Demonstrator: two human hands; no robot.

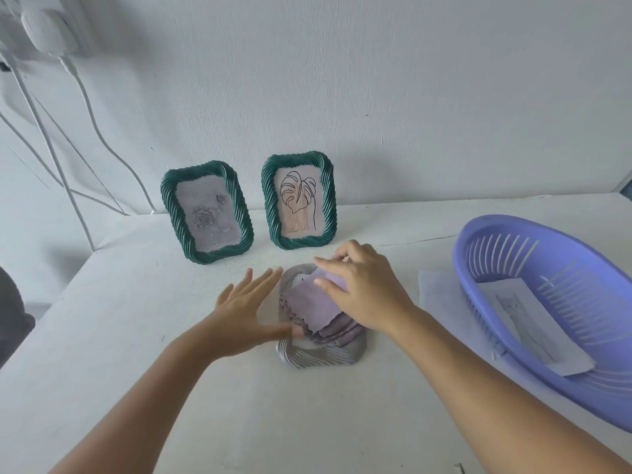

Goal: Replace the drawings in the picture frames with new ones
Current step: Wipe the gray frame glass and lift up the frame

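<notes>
Lying face-down mid-table, near the front of the two standing frames: grey ribbed frame, a third picture frame with its back up. Purple backing card with a scalloped edge sits on top of it, skewed slightly off the frame outline.

Right hand is over the card's far right part, fingers curled down onto it, fingertips at the card's top edge. Whether it is pinching the card or just pressing, cannot tell. Left hand is flat and spread, fingers straight, just left of the frame, thumb touching the frame's left edge; motion-blurred.

Behind, upright against the wall: left green frame holding a grey rose drawing, right green frame holding a line-drawn leaf on pink paper. They stand near each other, not touching.

Right side of white table: purple slotted basket with a sheet of paper inside, faint drawing on it. Another white sheet lies flat, partly under the basket's left rim.

White cables hang down the wall at far left.
</notes>
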